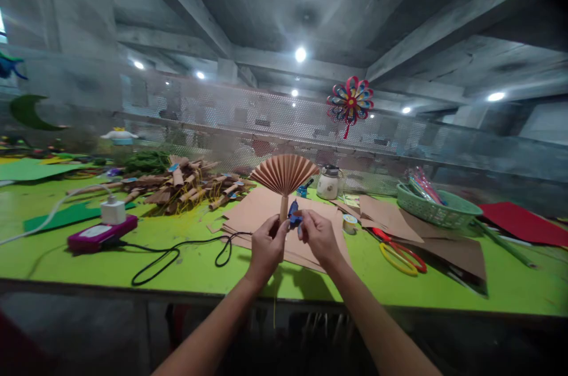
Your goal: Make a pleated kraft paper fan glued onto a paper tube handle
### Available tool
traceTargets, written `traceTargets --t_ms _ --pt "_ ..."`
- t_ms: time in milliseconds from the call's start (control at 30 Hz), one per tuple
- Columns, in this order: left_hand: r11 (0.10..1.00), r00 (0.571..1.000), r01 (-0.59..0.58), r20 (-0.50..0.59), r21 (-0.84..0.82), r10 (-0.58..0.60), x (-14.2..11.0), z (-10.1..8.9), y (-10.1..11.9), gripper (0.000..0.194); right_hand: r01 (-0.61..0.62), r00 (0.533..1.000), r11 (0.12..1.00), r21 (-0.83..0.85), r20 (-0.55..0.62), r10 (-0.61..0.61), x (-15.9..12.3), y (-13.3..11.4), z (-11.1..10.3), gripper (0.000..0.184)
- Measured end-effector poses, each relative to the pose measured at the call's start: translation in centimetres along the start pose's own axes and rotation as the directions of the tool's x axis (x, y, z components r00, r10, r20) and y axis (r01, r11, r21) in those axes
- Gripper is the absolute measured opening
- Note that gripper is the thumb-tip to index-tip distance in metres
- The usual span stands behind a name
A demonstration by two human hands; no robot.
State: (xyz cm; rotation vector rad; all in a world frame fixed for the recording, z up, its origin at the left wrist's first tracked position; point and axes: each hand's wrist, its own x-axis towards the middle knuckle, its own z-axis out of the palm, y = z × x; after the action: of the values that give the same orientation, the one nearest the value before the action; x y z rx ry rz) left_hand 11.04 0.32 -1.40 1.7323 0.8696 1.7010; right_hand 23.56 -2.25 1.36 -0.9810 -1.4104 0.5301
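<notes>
Table [186, 272], long and lime green, spans the lower frame, bearing flat brown paper sheets [252, 210]. At centre, our left hand [265, 246] grips the rolled handle [284, 208] of a pleated brown paper fan [284, 176], probably keeping it upright and steady. Our right hand [320, 238] pinches a small dark-blue object [293, 209], kind unclear, beside that handle, likely for fine control.
</notes>
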Motion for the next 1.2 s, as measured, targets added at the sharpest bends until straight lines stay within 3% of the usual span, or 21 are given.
traceTargets --t_ms 100,300,500,900,1200 --pt "0.996 0.999 0.039 -0.004 -0.079 -0.039 0.4 -0.1 0.9 0.028 0.061 0.998 0.993 -0.104 -0.01 -0.063 -0.9 0.3 1.1 0.037" --pt "0.978 0.994 0.1 0.057 -0.184 -0.091 0.3 0.0 2.5 0.028 0.027 0.999 0.999 -0.018 -0.038 -0.028 -1.8 -0.7 2.4 0.032" --pt "0.972 0.994 0.113 0.026 -0.205 -0.111 0.1 -0.2 3.4 0.024 0.098 0.988 0.972 -0.211 -0.1 -0.122 -3.4 -0.2 2.3 0.03" --pt "0.93 0.971 0.237 0.09 -0.283 -0.22 0.8 -0.7 3.3 0.028 0.028 0.996 0.991 -0.133 0.085 -0.017 -5.0 0.9 2.2 0.037" --pt "0.914 0.953 0.296 0.147 -0.278 -0.264 0.5 -1.0 4.8 0.033 -0.069 0.979 0.998 -0.009 0.192 0.069 -6.9 -0.4 2.5 0.03"
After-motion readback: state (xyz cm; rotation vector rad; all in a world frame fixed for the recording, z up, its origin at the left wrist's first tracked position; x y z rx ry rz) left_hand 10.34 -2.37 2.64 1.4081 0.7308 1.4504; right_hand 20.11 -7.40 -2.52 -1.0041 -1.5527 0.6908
